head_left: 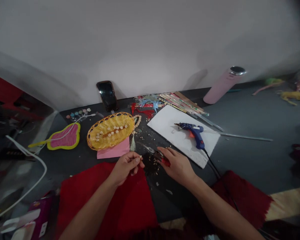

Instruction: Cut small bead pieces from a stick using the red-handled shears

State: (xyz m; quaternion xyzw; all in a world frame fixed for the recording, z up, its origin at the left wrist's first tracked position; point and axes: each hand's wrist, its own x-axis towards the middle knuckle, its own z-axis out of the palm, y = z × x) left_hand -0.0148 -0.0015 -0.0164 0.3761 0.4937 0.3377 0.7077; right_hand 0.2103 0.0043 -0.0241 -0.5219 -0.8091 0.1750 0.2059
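My left hand [127, 166] is closed in a pinch, with a small pale bead [140, 157] at its fingertips, above the edge of a red cloth [105, 196]. To its right, my right hand [177, 165] has its fingers curled over the red handles of a small pair of pliers [151, 150], whose tip points left. The far part of the handles is hidden under the palm. Small pale beads [155, 161] lie scattered on the dark table between the hands. A yellow woven basket [110, 116] with rows of pale beads stands beyond my left hand.
A blue glue gun [193, 131] lies on a white board [162, 120], its cord running toward me. A pink bottle [222, 86], a phone [107, 95], tassels [146, 111] and sticks [182, 103] are along the wall. A pink-and-yellow mirror-shaped item [65, 137] is left of the basket.
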